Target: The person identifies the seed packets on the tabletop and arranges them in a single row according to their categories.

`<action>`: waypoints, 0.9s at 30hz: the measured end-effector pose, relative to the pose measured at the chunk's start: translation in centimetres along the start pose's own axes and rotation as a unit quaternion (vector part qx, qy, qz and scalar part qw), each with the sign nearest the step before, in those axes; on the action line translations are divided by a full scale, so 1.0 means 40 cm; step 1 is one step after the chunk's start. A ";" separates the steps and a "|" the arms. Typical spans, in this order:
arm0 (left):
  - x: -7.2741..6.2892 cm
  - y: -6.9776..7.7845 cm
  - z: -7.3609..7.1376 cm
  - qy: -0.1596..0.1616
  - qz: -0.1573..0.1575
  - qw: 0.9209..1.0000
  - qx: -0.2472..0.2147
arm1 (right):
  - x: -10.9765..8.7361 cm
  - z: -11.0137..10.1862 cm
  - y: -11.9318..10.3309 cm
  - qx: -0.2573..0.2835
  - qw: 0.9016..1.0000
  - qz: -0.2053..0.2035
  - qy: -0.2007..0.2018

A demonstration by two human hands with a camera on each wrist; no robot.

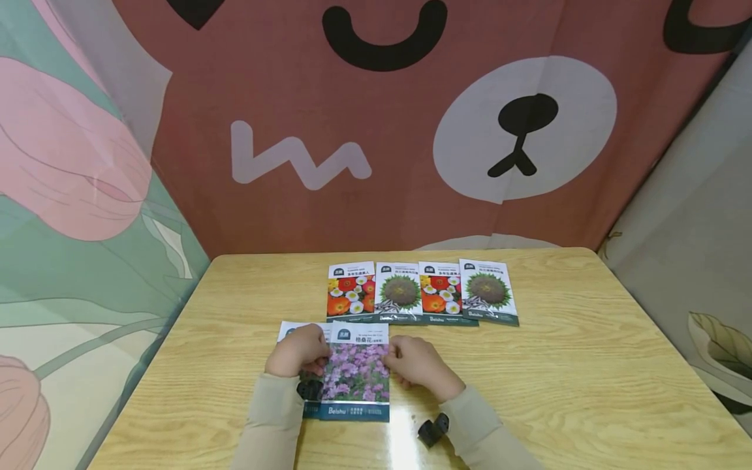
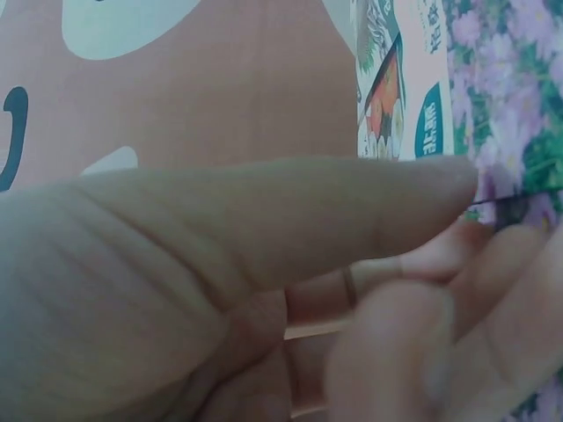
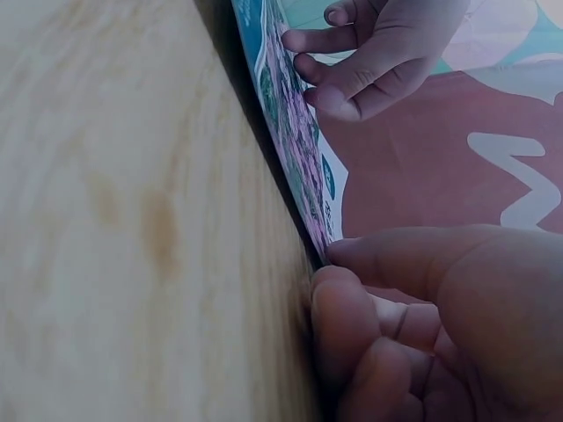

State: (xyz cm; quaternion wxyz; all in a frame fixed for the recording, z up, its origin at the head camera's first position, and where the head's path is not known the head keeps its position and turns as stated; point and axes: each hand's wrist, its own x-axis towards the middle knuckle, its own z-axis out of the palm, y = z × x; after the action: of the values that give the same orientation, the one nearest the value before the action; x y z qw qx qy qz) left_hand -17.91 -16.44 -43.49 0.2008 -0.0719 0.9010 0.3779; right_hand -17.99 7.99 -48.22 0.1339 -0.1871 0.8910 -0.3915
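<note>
A seed packet with purple flowers (image 1: pixel 357 372) lies near the front of the table, its left side overlapping another packet (image 1: pixel 288 328) beneath. My left hand (image 1: pixel 301 349) is over that overlap, thumb and curled fingers at the upper packet's left edge. In the left wrist view the thumb (image 2: pixel 413 193) reaches over the purple flowers, with fingertips close below it. My right hand (image 1: pixel 420 362) pinches the packet's right edge; the right wrist view shows the thumb (image 3: pixel 387 255) and index finger meeting at its corner. The lower packet is mostly covered by the hand and the upper packet.
Behind lies an overlapping row of seed packets: a poppy packet (image 1: pixel 350 294), a sunflower packet (image 1: pixel 399 294), a second poppy packet (image 1: pixel 440 294) and a slightly tilted sunflower packet (image 1: pixel 489 292) at the right end. The wooden table (image 1: pixel 576 378) meets a printed cloth (image 1: pixel 364 215) at the back.
</note>
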 end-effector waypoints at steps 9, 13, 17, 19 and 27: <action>0.002 0.000 -0.027 0.081 0.057 0.991 0.092 | 0.003 -0.009 0.000 0.063 0.998 0.012 -0.021; 0.016 0.004 -0.031 0.128 0.079 0.984 0.100 | 0.007 -0.014 0.008 0.102 0.994 0.019 -0.036; 0.030 0.016 -0.023 0.175 0.110 0.975 0.076 | 0.012 -0.023 0.014 0.151 0.987 0.028 -0.048; 0.038 0.025 -0.014 0.192 0.129 0.971 0.058 | 0.016 -0.028 0.014 0.167 0.984 0.033 -0.045; 0.074 0.028 0.014 0.205 0.161 0.963 -0.063 | 0.051 -0.053 -0.001 0.139 0.990 -0.015 0.017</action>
State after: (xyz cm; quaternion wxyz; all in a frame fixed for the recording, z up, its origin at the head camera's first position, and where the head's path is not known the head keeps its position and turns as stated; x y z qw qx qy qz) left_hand -20.76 -15.18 -44.34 -0.0568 -0.0143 0.8970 0.4380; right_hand -20.61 8.45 -46.99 0.1370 -0.1736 0.8271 -0.5167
